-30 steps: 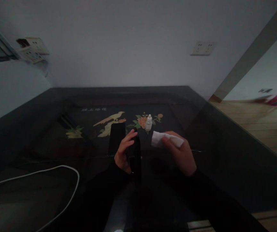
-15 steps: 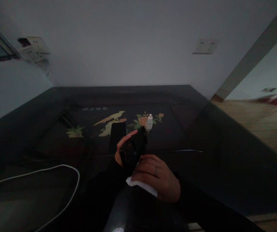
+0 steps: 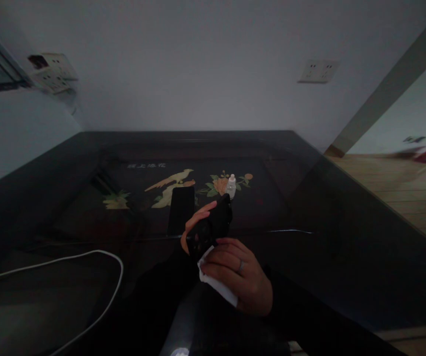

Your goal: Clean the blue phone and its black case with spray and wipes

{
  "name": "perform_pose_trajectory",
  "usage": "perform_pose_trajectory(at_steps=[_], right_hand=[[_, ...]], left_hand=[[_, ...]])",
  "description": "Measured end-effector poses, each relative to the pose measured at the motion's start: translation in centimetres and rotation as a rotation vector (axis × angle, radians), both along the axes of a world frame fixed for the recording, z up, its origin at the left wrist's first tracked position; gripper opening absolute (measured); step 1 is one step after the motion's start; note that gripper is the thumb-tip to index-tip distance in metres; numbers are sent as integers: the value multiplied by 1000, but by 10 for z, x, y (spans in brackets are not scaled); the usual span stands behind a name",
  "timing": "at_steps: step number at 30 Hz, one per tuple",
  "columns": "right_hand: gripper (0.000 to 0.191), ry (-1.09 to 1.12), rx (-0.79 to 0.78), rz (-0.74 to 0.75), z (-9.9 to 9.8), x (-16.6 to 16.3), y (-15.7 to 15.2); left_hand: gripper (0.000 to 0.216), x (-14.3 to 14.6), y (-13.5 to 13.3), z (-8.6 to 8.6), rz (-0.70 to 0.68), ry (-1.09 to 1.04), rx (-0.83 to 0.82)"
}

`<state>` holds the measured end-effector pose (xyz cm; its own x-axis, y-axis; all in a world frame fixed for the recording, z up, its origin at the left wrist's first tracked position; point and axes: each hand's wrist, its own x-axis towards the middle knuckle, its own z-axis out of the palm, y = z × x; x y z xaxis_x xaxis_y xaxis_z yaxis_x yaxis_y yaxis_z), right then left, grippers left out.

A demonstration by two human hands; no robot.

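My left hand (image 3: 195, 227) grips a black phone-like device (image 3: 213, 227), tilted up above the dark table (image 3: 346, 237). My right hand (image 3: 238, 277), with a ring on one finger, presses a white wipe (image 3: 216, 288) against the device's lower end. A second black phone (image 3: 181, 210) lies flat on the table just beyond my left hand. A small clear dropper bottle (image 3: 231, 186) with a white cap stands upright behind the held device.
The table has a painted bird-and-flower panel (image 3: 175, 180) under glass. A white cable (image 3: 97, 257) loops across the near left. Wall sockets (image 3: 318, 70) sit on the back wall. Wooden floor (image 3: 402, 188) opens to the right.
My right hand brought the wipe from the right, near the bottle, down onto the lower end of the device. My left hand tilted the device to the right.
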<state>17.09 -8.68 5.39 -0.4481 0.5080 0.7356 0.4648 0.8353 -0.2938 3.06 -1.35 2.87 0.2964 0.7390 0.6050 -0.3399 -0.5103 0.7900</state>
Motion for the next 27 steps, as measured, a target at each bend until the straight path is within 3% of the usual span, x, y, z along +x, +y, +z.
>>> perform_pose_trajectory(at_steps=[5, 9, 13, 21, 27], right_hand=[[19, -84, 9, -14, -4, 2, 3], [21, -179, -61, -115, -9, 17, 18], [18, -202, -180, -234, -11, 28, 28], [19, -81, -160, 57, 3, -1, 0], [20, -170, -82, 22, -6, 11, 12]], left_hand=[[27, -4, -6, 6, -18, 82, -86], [26, 8, 0, -8, 75, -73, 83], [41, 17, 5, -18, 160, -120, 199], [29, 5, 5, -20, 57, -15, 155], [28, 8, 3, -17, 67, -52, 154]])
